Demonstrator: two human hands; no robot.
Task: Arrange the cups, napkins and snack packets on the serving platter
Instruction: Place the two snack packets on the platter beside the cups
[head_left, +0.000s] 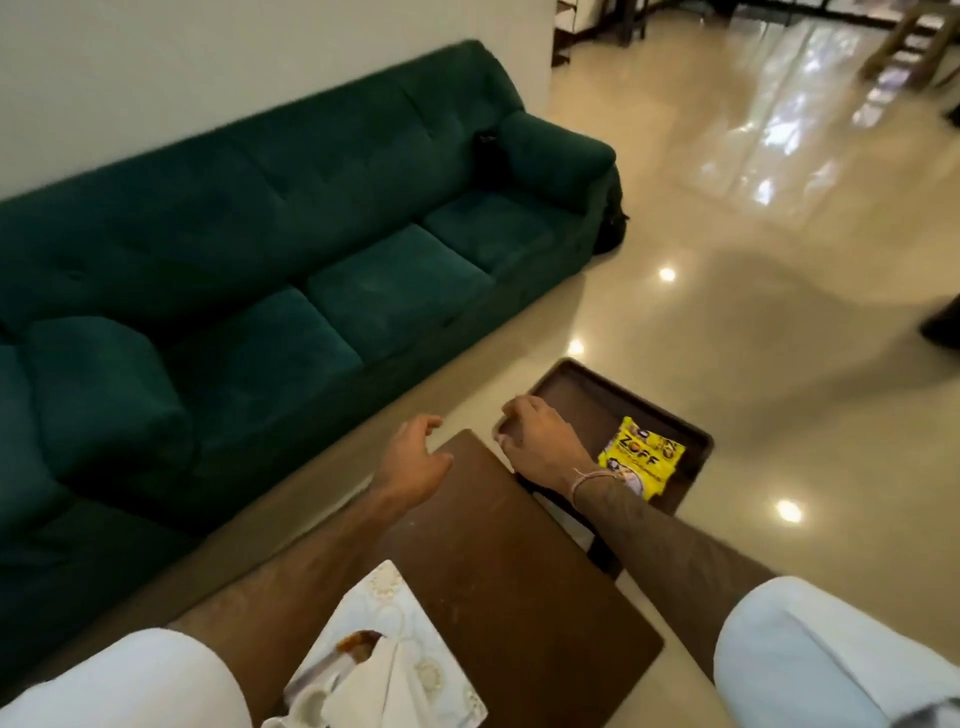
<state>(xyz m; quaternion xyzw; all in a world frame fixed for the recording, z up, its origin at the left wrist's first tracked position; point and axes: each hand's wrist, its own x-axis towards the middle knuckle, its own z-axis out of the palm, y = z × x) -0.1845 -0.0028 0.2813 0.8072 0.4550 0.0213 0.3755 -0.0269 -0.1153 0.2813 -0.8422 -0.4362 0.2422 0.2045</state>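
The dark brown serving platter lies beyond the far end of the low brown table. A yellow snack packet rests inside it on the right. My right hand is over the platter's left rim with fingers curled downward. A small pale bit shows under it, and I cannot tell whether the hand grips anything. My left hand hovers over the table's far left corner, fingers spread and holding nothing. A white patterned tissue box with a napkin sticking up stands on the table's near end. No cups are in view.
A long dark green sofa runs along the wall to the left, close to the table. Glossy beige floor stretches to the right and back. Wooden furniture legs stand at the far back right.
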